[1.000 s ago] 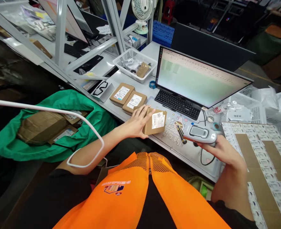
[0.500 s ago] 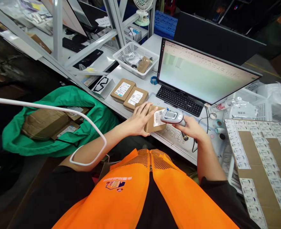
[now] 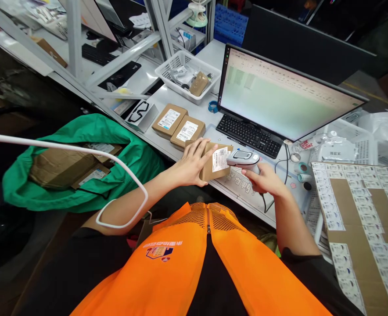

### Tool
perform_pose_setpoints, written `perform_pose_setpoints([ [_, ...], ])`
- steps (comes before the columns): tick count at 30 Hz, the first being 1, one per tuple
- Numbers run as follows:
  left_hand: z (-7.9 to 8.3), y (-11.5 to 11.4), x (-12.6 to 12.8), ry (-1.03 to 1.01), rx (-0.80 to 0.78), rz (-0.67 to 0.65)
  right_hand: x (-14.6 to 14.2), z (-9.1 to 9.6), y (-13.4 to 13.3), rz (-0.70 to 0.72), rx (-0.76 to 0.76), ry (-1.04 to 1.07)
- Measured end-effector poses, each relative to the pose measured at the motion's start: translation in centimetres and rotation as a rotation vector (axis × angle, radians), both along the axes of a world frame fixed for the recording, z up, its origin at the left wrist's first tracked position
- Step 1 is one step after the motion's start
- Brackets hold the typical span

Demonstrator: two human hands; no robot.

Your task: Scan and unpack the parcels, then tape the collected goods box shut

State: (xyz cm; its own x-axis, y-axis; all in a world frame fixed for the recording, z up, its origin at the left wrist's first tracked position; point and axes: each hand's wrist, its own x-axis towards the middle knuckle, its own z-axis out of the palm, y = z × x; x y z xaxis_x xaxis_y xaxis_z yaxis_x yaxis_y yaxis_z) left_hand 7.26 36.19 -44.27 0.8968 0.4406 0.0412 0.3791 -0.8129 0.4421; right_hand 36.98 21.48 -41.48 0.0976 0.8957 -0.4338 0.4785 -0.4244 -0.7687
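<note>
The squared, matte-brown cardboard box (image 3: 215, 163) seems tilted at the near edge of the table (image 3: 168, 95) and could slip off if the left hand (image 3: 192, 162), its fingers spread and gripping one side, loosens. The fingers of the right hand (image 3: 268, 177) curl round the handle of a smooth plastic scanner (image 3: 243, 158), whose nose could scuff the paper label (image 3: 220, 158) if the wrist drifts.

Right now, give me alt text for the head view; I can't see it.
The right hand points a handheld scanner at the label of a cardboard box held by the left hand. Two more labelled boxes lie beyond it, left of a keyboard and lit monitor; a green bag of packages sits at left.
</note>
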Motion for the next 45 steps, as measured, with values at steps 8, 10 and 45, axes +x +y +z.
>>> perform_pose_setpoints([
  [8,0.4,-1.1,-0.1,0.016,0.031,0.026,-0.8,0.0,-3.1,-0.221,-0.168,0.455],
  [10,0.4,-1.2,-0.1,0.017,0.028,0.028,-1.0,0.0,-3.3,-0.227,-0.163,0.449],
  [45,0.6,-1.7,-0.2,0.028,0.027,0.042,-0.7,0.6,-2.5,-0.197,-0.193,0.383],
])
